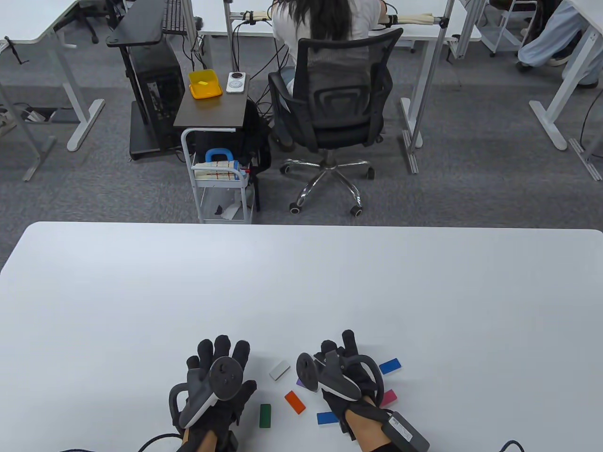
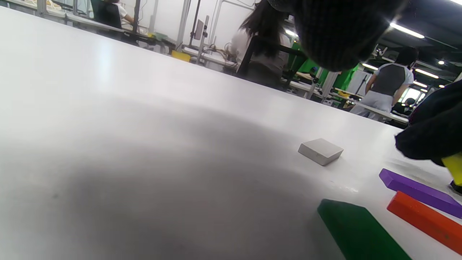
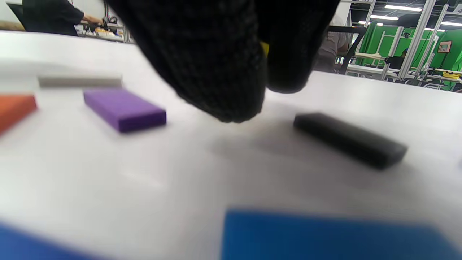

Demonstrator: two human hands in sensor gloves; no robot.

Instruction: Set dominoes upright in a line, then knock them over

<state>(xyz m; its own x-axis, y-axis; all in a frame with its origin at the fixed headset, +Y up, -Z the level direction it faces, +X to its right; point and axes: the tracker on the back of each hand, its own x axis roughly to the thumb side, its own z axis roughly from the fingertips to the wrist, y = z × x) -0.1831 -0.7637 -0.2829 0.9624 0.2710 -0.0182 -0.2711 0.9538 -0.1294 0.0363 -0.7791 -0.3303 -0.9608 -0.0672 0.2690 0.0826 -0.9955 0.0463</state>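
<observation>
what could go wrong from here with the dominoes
1. The right hand seems to pinch a yellow domino; the grip is mostly hidden, so it may slip.
2. Purple, orange and black dominoes lie flat close around that hand and could get bumped.
3. The left hand lies flat by the green domino and may nudge it.

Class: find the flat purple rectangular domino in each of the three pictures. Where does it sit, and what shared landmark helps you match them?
Table view: purple domino, mostly hidden beside the right hand.
Left wrist view: lower right, behind the orange domino.
Right wrist view: left of centre.
Landmark: the white-grey domino lies just beyond it.
</observation>
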